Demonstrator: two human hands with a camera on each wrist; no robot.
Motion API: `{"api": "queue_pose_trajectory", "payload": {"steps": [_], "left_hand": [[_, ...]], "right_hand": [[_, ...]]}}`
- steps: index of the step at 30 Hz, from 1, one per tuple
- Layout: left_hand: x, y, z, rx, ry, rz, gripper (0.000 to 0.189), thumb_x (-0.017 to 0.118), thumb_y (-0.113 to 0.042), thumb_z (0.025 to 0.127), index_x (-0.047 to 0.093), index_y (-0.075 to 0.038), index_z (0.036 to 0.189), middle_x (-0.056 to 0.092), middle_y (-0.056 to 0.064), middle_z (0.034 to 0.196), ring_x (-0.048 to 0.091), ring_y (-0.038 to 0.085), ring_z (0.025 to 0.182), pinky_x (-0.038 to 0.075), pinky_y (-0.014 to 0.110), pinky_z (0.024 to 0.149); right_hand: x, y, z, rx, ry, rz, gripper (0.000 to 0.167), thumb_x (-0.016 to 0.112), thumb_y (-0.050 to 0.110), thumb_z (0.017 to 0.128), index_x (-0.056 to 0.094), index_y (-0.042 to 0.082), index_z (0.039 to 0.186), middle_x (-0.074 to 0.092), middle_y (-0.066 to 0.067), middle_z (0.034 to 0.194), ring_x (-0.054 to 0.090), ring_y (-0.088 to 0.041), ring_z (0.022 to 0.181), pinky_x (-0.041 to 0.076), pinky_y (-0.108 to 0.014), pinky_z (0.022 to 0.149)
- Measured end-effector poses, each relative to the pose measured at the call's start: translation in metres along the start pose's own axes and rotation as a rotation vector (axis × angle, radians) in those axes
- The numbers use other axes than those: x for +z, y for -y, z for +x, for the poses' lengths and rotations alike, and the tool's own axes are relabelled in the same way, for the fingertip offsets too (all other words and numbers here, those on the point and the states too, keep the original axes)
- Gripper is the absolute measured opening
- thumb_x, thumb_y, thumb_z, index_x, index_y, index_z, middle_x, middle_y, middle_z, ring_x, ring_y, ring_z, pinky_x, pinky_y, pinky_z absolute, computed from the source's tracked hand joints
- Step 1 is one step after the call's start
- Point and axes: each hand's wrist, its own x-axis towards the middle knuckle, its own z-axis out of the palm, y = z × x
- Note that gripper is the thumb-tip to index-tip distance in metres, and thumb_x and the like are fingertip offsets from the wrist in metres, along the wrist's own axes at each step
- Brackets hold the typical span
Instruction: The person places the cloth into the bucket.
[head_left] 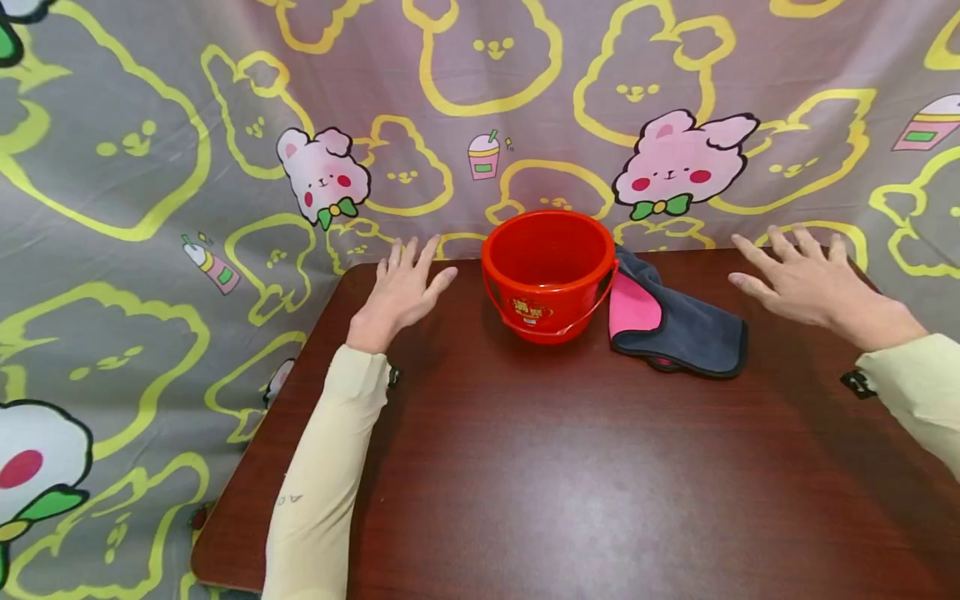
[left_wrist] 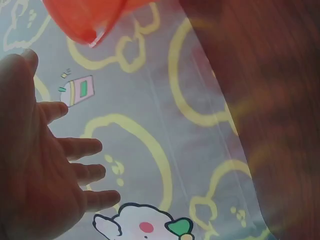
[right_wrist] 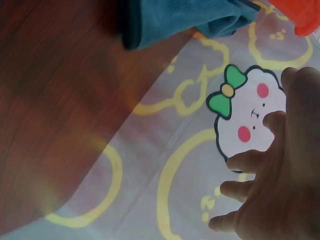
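A red plastic bucket [head_left: 543,312] with a thin red handle stands upright near the table's far edge. Just to its right lies a folded grey and pink cloth [head_left: 693,325] with dark edging; something small and round peeks out beneath it. My left hand [head_left: 401,292] is held left of the bucket, fingers spread and touching nothing. On the other side, my right hand [head_left: 817,283] hovers to the right of the cloth with its fingers straight. The left wrist view catches the bucket's edge [left_wrist: 90,20] at the top; the right wrist view shows part of the cloth [right_wrist: 185,20].
The dark reddish-brown table [head_left: 570,467] has a rounded left corner and reflects light at its front. A grey curtain [head_left: 420,150] with yellow bear outlines and bunny prints hangs behind the table and along its left side.
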Motion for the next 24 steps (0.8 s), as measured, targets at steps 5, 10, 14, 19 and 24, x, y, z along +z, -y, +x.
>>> {"api": "queue_pose_trajectory", "payload": {"steps": [5, 10, 14, 19, 24], "left_hand": [[0.006, -0.011, 0.001, 0.035, -0.042, -0.040, 0.071, 0.032, -0.063, 0.098, 0.017, -0.026, 0.157, 0.023, 0.021, 0.160, 0.011, 0.045, 0.150, 0.018, 0.064, 0.116], [0.013, -0.022, 0.002, 0.048, -0.091, -0.166, 0.070, 0.034, -0.058, 0.099, 0.021, -0.021, 0.157, 0.028, 0.019, 0.158, 0.022, 0.044, 0.147, 0.024, 0.064, 0.115], [0.019, -0.032, 0.004, 0.041, -0.109, -0.295, 0.073, 0.032, -0.063, 0.098, 0.021, -0.020, 0.157, 0.028, 0.014, 0.160, 0.026, 0.040, 0.146, 0.026, 0.058, 0.117], [0.028, -0.046, 0.006, 0.048, -0.109, -0.414, 0.077, 0.031, -0.065, 0.097, 0.019, -0.019, 0.157, 0.026, 0.010, 0.161, 0.027, 0.035, 0.147, 0.026, 0.053, 0.119], [0.034, -0.057, 0.009, 0.041, -0.126, -0.467, 0.075, 0.033, -0.063, 0.098, 0.019, -0.018, 0.157, 0.029, 0.010, 0.159, 0.030, 0.032, 0.146, 0.027, 0.051, 0.119]], "right_hand": [[0.004, 0.011, 0.005, 0.003, 0.033, 0.067, 0.077, 0.030, 0.060, 0.100, 0.001, 0.021, 0.159, 0.014, -0.039, 0.153, 0.011, -0.056, 0.140, 0.008, -0.079, 0.102], [0.009, 0.024, 0.012, -0.026, 0.052, 0.146, 0.084, 0.039, 0.060, 0.098, -0.002, 0.019, 0.159, 0.013, -0.040, 0.153, 0.019, -0.062, 0.134, 0.021, -0.076, 0.103], [0.016, 0.033, 0.018, -0.032, 0.083, 0.237, 0.091, 0.049, 0.058, 0.095, -0.004, 0.019, 0.159, 0.016, -0.041, 0.149, 0.025, -0.064, 0.128, 0.030, -0.076, 0.098], [0.026, 0.045, 0.025, -0.040, 0.123, 0.310, 0.097, 0.059, 0.051, 0.093, -0.004, 0.018, 0.159, 0.021, -0.045, 0.142, 0.036, -0.062, 0.123, 0.036, -0.074, 0.096], [0.034, 0.060, 0.032, -0.064, 0.123, 0.337, 0.099, 0.066, 0.046, 0.090, 0.001, 0.017, 0.159, 0.029, -0.041, 0.136, 0.051, -0.057, 0.109, 0.044, -0.069, 0.089]]}}
